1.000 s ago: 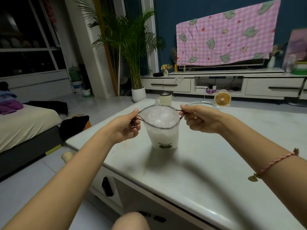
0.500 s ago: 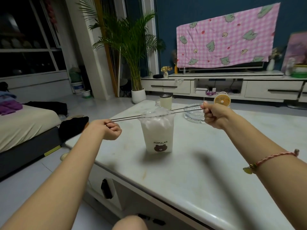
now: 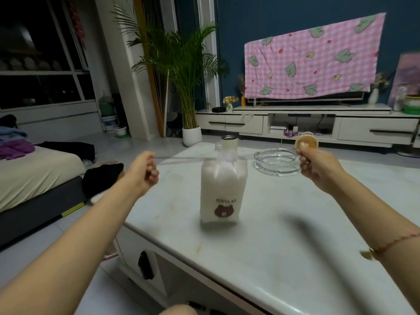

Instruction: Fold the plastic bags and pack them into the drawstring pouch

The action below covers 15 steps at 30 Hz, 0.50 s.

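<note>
A white drawstring pouch (image 3: 223, 189) with a brown bear print stands upright on the pale table (image 3: 284, 235). It looks stuffed with pale plastic, and its mouth is gathered tight. The drawstring (image 3: 181, 158) runs taut and level out of both sides of the mouth. My left hand (image 3: 145, 170) grips the left cord end in a fist, left of the pouch. My right hand (image 3: 314, 165) grips the right cord end, to the pouch's right and in front of the ashtray.
A glass ashtray (image 3: 276, 161) sits behind the pouch on the right, a cream mug (image 3: 229, 144) right behind it, a small yellow fan (image 3: 306, 140) farther back. The table's near edge runs diagonally below my arms. A bed (image 3: 34, 178) lies left.
Both hands have pulled apart along the cord, drawing the pouch's open mouth shut. The cord has gone from a loop around the rim to a taut straight line.
</note>
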Available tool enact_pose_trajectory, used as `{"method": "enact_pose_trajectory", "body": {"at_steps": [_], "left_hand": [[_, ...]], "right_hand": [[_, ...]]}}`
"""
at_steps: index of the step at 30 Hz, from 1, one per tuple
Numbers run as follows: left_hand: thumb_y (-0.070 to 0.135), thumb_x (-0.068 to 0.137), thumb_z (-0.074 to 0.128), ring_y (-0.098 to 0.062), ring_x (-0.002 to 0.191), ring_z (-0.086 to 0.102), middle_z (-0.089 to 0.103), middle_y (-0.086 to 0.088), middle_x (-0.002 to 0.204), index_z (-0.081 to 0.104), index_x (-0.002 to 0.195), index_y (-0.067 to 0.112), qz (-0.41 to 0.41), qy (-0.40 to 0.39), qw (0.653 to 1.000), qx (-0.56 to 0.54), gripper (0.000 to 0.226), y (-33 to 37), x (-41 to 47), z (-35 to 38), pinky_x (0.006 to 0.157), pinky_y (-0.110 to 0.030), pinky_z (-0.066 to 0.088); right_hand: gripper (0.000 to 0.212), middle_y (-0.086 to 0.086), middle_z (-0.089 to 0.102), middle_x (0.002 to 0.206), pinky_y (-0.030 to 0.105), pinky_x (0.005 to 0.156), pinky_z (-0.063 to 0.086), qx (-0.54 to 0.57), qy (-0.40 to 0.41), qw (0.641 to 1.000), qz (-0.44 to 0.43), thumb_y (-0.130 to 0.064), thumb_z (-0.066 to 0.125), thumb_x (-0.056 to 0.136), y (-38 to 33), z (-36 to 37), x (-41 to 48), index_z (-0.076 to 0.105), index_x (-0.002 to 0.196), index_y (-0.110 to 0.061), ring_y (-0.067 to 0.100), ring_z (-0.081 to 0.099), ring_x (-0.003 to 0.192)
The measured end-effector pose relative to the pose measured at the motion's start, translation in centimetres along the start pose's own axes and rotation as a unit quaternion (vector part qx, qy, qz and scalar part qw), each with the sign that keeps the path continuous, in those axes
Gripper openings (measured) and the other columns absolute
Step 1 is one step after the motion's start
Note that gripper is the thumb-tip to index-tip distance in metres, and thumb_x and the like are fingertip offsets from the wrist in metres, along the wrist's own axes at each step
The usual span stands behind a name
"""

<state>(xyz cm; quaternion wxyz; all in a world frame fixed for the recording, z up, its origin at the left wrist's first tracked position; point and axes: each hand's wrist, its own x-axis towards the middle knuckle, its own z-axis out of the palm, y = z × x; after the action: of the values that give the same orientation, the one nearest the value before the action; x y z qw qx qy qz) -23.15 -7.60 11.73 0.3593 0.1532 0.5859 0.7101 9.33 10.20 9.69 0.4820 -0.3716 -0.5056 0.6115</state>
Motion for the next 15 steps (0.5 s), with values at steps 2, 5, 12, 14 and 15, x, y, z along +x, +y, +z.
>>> {"method": "enact_pose_trajectory", "body": {"at_steps": [2, 5, 12, 14, 15], "left_hand": [[0.025, 0.095, 0.050, -0.010, 0.039, 0.039, 0.038, 0.007, 0.037, 0.038, 0.057, 0.019, 0.022, -0.010, 0.980, 0.197, 0.040, -2.6, 0.0, -1.3, 0.042, -0.018, 0.030], [0.033, 0.094, 0.054, -0.014, 0.048, 0.053, 0.051, 0.002, 0.051, 0.042, 0.062, 0.018, -0.014, -0.054, 0.969, 0.240, 0.037, -5.4, -0.6, -2.2, 0.052, -0.023, 0.039], [0.037, 0.091, 0.057, -0.029, 0.080, 0.065, 0.063, -0.014, 0.091, 0.057, 0.098, -0.001, -0.120, -0.177, 0.947, 0.239, 0.038, -11.7, -6.3, 2.5, 0.064, -0.040, 0.059], [0.025, 0.095, 0.055, -0.023, 0.073, 0.063, 0.058, -0.011, 0.082, 0.056, 0.106, -0.002, -0.116, -0.209, 0.945, 0.225, 0.029, -14.0, -7.4, 4.5, 0.067, -0.038, 0.059], [0.016, 0.096, 0.052, -0.019, 0.073, 0.060, 0.057, -0.008, 0.082, 0.055, 0.110, 0.001, -0.099, -0.222, 0.945, 0.217, 0.021, -14.8, -7.6, 5.5, 0.070, -0.039, 0.059]], "right_hand": [[0.023, 0.000, 0.046, 0.062, 0.018, 0.054, 0.031, -0.092, -0.014, 0.995, 0.034, -0.024, 0.052, 0.096, 1.2, -1.5, -1.0, 0.061, 0.080, -0.010, 0.009, 0.036, 0.055], [0.020, 0.003, 0.049, 0.065, 0.021, 0.057, 0.033, -0.147, -0.034, 0.987, 0.053, -0.023, 0.055, 0.095, 2.1, -1.6, -1.9, 0.063, 0.087, -0.006, 0.011, 0.038, 0.058], [0.023, 0.011, 0.055, 0.074, 0.018, 0.038, 0.047, -0.111, -0.010, 0.982, 0.151, -0.018, 0.045, 0.100, 4.8, 0.7, -3.8, 0.051, 0.081, -0.005, 0.023, 0.057, 0.058], [0.024, 0.018, 0.056, 0.080, 0.023, 0.036, 0.049, -0.027, -0.027, 0.972, 0.232, -0.014, 0.036, 0.102, 6.8, 1.9, -5.0, 0.044, 0.082, -0.005, 0.032, 0.061, 0.059], [0.022, 0.020, 0.057, 0.083, 0.027, 0.038, 0.052, -0.010, -0.048, 0.967, 0.252, -0.013, 0.033, 0.103, 7.7, 2.6, -5.6, 0.045, 0.085, -0.005, 0.034, 0.061, 0.063]]}}
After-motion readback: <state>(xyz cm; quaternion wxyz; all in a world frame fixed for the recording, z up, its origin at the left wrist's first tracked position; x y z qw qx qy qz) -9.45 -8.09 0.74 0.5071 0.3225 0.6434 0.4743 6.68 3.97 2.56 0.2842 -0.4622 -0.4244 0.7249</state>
